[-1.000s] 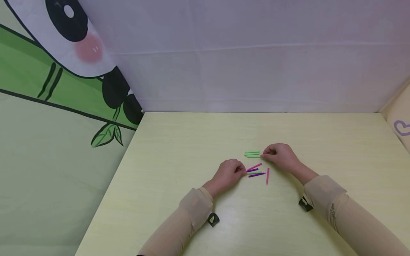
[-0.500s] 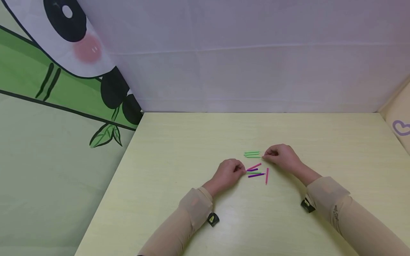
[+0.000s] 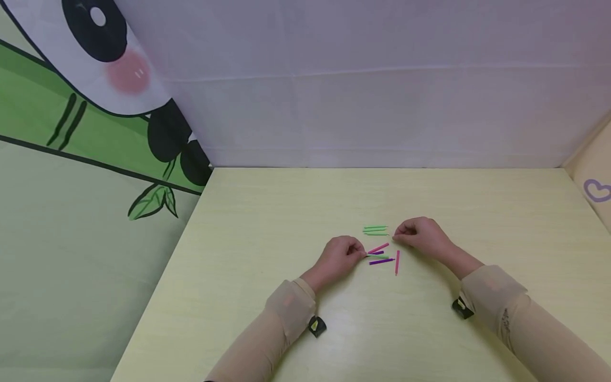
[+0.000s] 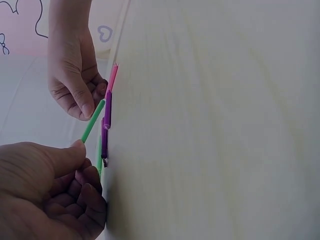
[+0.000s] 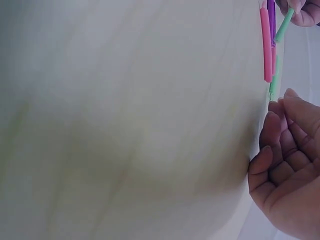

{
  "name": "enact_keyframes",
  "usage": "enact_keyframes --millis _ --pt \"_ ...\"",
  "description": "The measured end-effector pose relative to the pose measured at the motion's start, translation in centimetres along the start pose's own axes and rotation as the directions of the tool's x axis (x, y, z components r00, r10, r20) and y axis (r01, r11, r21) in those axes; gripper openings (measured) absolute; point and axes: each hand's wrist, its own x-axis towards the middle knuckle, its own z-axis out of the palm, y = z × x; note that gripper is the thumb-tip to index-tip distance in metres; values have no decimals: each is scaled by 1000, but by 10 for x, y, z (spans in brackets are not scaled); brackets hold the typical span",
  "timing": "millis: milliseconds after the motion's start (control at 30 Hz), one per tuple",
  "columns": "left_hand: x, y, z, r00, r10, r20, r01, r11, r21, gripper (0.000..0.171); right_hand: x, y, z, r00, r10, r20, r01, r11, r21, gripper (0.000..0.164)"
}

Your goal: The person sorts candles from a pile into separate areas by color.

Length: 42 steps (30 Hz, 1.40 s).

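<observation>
My left hand [image 3: 338, 260] pinches a thin green candle [image 4: 93, 120] between thumb and forefinger. In the left wrist view this candle is tilted, its far end raised off the table. Under and around it lie purple candles [image 3: 381, 261] and a pink candle [image 3: 380, 247]; another pink candle [image 3: 397, 262] lies crosswise to their right. Farther back, three green candles [image 3: 376, 231] lie side by side in a row. Just right of that row is my right hand [image 3: 422, 236], thumb and forefinger close together, the other fingers loosely curled. Nothing shows between its fingertips.
The pale wooden table [image 3: 267, 212] reaches back to a light cloth wall [image 3: 334, 116]. A printed cloth [image 3: 71, 239] hangs at the left. Each sleeve carries a small black device, one [image 3: 317, 326] at the left wrist, another [image 3: 462, 307] at the right.
My right hand has drawn slightly right and nearer, away from the ends of the green row. The green candle in my left hand has tilted a little; the left hand barely moved.
</observation>
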Motion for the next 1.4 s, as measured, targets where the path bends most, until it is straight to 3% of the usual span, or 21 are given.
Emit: enact_keyframes --millis 400,833,1400 --pt "3 -1 -1 999 -38 -32 35 995 -93 6 -6 1 -3 998 -14 59 13 1000 22 7" --pt "18 0 0 991 -111 -75 97 980 -171 7 -2 14 -10 992 -58 109 55 998 31 5" --pt "46 9 1 981 -159 -110 130 964 -233 9 16 30 -28 980 -134 150 129 991 40 6"
